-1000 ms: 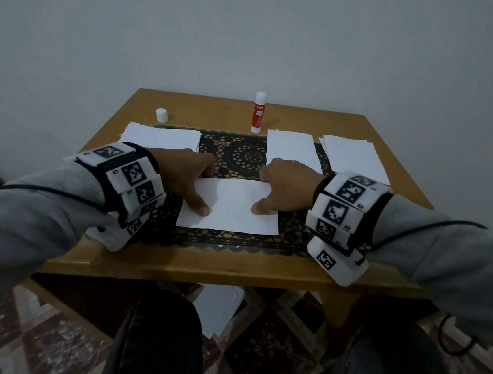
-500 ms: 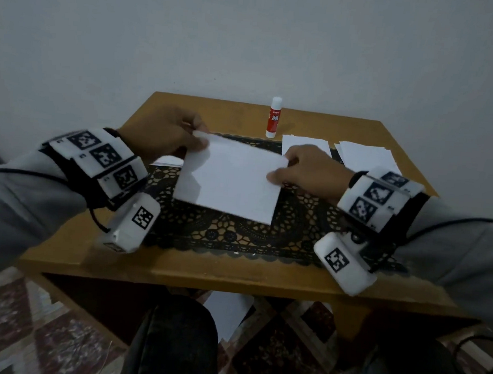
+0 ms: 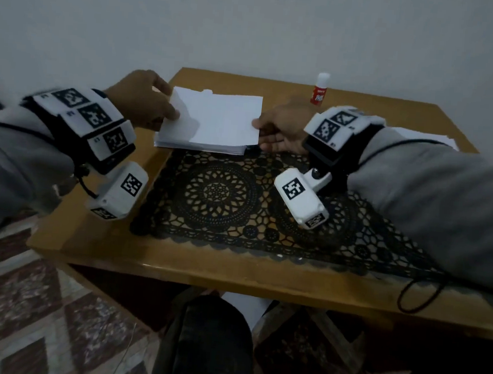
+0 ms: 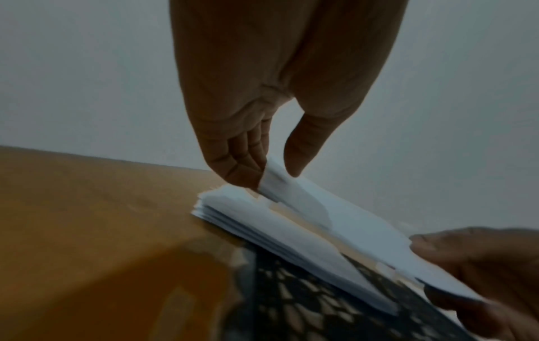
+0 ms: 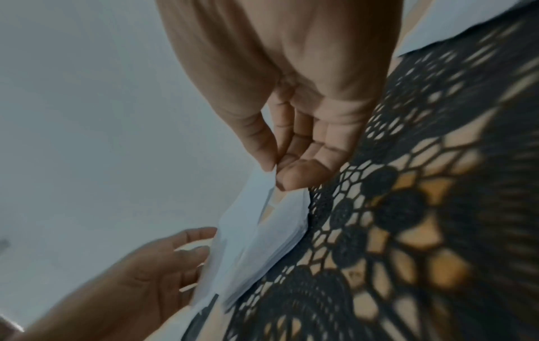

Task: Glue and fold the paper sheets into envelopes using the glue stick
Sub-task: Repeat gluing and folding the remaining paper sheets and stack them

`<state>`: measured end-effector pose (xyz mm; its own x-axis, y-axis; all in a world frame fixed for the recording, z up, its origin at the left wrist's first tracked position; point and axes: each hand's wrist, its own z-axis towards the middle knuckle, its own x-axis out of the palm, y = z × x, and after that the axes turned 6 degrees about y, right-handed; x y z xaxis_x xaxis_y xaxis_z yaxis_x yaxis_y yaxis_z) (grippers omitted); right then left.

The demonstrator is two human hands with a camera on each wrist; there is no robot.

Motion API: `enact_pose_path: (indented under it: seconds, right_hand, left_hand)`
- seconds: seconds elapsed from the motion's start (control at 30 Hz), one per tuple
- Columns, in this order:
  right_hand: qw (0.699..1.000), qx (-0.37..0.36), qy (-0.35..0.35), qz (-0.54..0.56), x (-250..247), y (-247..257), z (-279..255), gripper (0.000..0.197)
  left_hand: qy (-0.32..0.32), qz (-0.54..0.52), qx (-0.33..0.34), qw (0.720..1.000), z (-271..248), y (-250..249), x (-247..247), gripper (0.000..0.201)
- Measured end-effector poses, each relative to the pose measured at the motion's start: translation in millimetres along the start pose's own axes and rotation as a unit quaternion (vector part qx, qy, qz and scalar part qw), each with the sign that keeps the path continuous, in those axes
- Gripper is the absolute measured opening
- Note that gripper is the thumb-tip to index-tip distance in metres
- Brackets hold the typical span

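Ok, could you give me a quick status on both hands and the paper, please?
Left hand and right hand each pinch an end of the folded sheet, just above the paper stack. Glue stick upright, untouched. Nothing in the way.

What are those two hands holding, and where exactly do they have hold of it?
A folded white paper, above a paper stack. The left hand pinches its left edge, the right hand its right edge.

Not much to read here tbh. The glue stick (image 3: 320, 90) at about 1 o'clock on the table has a red label with white lettering, but it's too small and blurry to make out. The wrist bands (image 3: 93, 117) only carry black-and-white square marker codes, with tiny unreadable digits beside them.
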<state>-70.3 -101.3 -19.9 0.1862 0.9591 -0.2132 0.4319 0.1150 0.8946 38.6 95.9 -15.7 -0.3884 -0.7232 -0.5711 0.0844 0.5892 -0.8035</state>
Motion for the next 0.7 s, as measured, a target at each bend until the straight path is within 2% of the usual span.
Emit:
enact_pose_path:
  seconds: [0.13,0.2,0.27,0.4,0.5,0.6,0.7]
  right_hand:
    - [0.997,0.050,-0.002,-0.067,11,7,19,0.024]
    - [0.991,0.074,0.011,-0.114,15,7,26,0.031]
    - [0.985,0.078,-0.012,-0.155,15,6,28,0.027]
    - [0.980,0.056,-0.012,-0.191,14,6,27,0.021]
    - [0.980,0.049,0.011,-0.193,12,6,18,0.022]
    - [0.979,0.027,0.002,-0.204,14,7,10,0.009]
    - [0.974,0.015,-0.003,-0.228,13,6,7,0.026]
  left_hand:
    - [-0.025,0.134,0.020,0.990,8,4,-2,0.049]
    - [-0.001,0.189,0.029,0.982,10,7,-2,0.043]
    - [0.034,0.220,0.035,0.974,10,10,-2,0.033]
    - [0.081,0.294,0.050,0.951,7,10,-1,0.034]
    - [0.111,0.337,0.055,0.933,4,7,-1,0.051]
    - [0.117,0.384,0.066,0.914,4,9,0,0.061]
    - [0.098,0.397,0.077,0.909,3,12,0,0.053]
